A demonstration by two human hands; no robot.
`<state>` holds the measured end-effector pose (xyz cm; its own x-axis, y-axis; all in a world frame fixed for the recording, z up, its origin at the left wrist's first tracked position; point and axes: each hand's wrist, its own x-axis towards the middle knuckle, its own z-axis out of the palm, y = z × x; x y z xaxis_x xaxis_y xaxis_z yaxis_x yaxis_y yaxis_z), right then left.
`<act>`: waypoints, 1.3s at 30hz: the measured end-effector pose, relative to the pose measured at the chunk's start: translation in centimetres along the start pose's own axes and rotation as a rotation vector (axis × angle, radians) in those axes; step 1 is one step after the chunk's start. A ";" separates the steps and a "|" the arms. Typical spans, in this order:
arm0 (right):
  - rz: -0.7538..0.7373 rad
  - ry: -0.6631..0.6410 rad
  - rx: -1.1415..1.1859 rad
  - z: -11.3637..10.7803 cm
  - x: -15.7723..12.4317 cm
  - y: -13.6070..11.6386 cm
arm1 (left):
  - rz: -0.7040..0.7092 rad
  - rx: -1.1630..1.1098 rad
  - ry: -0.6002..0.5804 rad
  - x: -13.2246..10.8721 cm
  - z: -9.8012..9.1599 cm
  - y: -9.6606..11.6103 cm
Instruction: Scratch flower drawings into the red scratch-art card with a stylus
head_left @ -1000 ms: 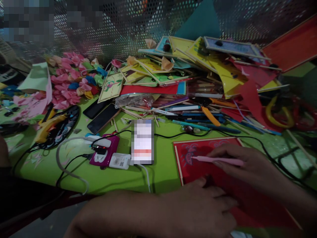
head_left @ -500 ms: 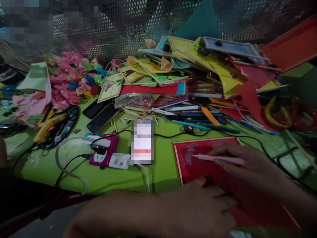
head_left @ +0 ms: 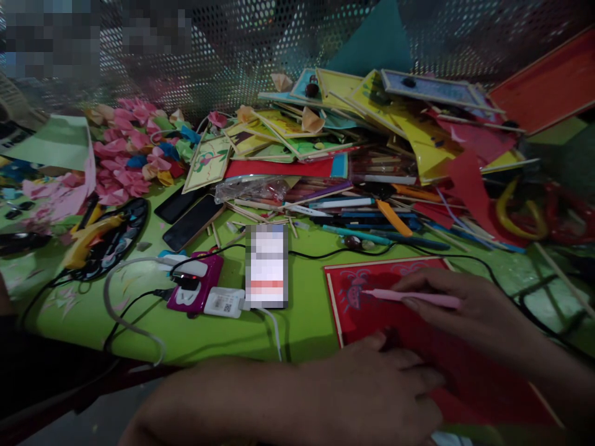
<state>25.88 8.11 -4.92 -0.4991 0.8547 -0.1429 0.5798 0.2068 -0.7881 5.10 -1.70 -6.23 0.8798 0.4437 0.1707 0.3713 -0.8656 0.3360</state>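
Observation:
My right hand (head_left: 453, 306) is closed around a pink pen (head_left: 418, 297), held low with its tip at a small line drawing (head_left: 356, 294) on a red sheet (head_left: 483, 378). Light wooden sticks edge the sheet on the sides that show. Another drawing (head_left: 409, 269) near the sheet's top edge is partly covered by my right hand. My left hand (head_left: 390, 390) lies flat across the lower left part of the sheet, fingers stretched out and slightly apart, holding nothing. My left forearm crosses the front of the green table.
A phone with a lit, blurred screen (head_left: 266, 266) lies left of the sheet, beside a purple power strip (head_left: 211, 279) with chargers and cables. Behind lie pens, sticks and stacked framed pictures (head_left: 274, 139). Pink folded paper pieces (head_left: 123, 142) are heaped at left, yellow-handled scissors (head_left: 520, 210) at right.
Both hands stay almost where they were, the pen tip still at the same small drawing. At far left, the pale green paper has shifted left a little.

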 end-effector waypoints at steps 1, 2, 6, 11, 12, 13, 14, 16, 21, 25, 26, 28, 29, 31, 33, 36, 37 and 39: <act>-0.003 0.001 0.003 0.0 0.0 -0.1 | -0.001 -0.003 -0.006 0.0 -0.1 0.0; -0.007 0.003 0.005 0.0 0.0 -0.1 | -0.002 -0.004 -0.012 0.1 -0.1 0.0; 0.001 0.012 0.012 0.0 0.0 -0.3 | -0.003 0.008 -0.019 0.1 -0.2 0.0; -0.055 -0.054 -0.011 0.1 0.3 0.2 | 0.004 0.013 -0.010 0.1 -0.2 0.0; -0.070 -0.067 -0.022 0.0 0.4 0.3 | 0.005 0.009 -0.011 0.1 -0.2 -0.1; -0.080 -0.074 -0.031 0.0 0.5 0.5 | 0.004 0.005 -0.012 0.1 -0.2 -0.1; -0.084 -0.074 -0.040 0.0 0.5 0.6 | 0.004 0.001 -0.015 0.1 -0.2 -0.1; -0.080 -0.059 -0.053 -0.1 0.6 0.8 | 0.000 0.004 -0.009 0.1 -0.2 -0.1; -0.088 -0.046 -0.058 -0.4 0.4 1.0 | 0.003 0.022 0.002 0.0 -0.1 0.0; -0.074 -0.042 -0.048 -0.3 0.3 1.0 | 0.004 0.013 0.005 0.0 -0.1 0.0; -0.078 -0.044 -0.045 -0.2 0.2 0.9 | 0.002 0.013 0.005 0.0 -0.2 0.0; -0.083 -0.041 -0.037 -0.1 0.2 0.8 | -0.002 0.014 0.006 0.1 -0.2 0.0; -0.082 -0.041 -0.032 0.0 0.2 0.7 | -0.004 0.015 0.006 0.1 -0.3 0.0; -0.075 -0.041 -0.021 0.1 0.2 0.6 | -0.003 0.014 0.002 0.1 -0.4 0.0; -0.070 -0.043 -0.018 0.1 0.2 0.6 | -0.001 0.012 -0.005 0.1 -0.4 0.0; -0.062 -0.037 -0.027 0.0 0.2 0.9 | -0.003 0.007 -0.007 0.1 -0.2 -0.1; -0.057 -0.040 -0.032 -0.1 0.2 1.0 | -0.003 0.007 -0.003 0.1 -0.2 -0.1; -0.057 -0.070 -0.042 -0.2 0.2 1.1 | -0.001 0.013 0.004 0.1 -0.1 0.0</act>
<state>26.58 8.61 -5.71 -0.5747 0.8060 -0.1414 0.5754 0.2752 -0.7702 5.12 -1.62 -6.16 0.8783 0.4455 0.1737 0.3761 -0.8680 0.3243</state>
